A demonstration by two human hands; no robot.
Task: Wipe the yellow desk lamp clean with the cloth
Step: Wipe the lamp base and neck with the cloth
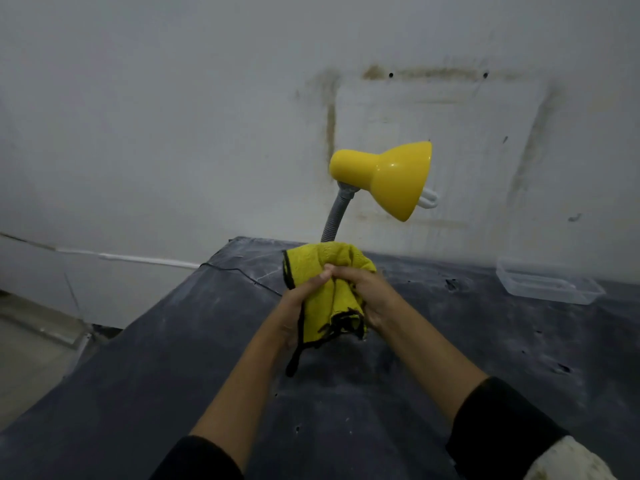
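The yellow desk lamp (pixel 388 176) stands at the far side of the dark table, its shade tilted to the right with a white bulb poking out. Its grey flexible neck (pixel 334 216) rises from behind the cloth, and the base is hidden. A yellow cloth (pixel 322 292) with black edging is bunched between both hands just in front of the lamp. My left hand (pixel 299 299) grips the cloth's left side. My right hand (pixel 367 292) grips its right side, thumbs nearly meeting on top.
A clear plastic container (pixel 549 282) sits on the table (pixel 173 358) at the far right, near the stained white wall. A thin black cord (pixel 242 273) runs across the table's far left part. The table's left edge drops to the floor.
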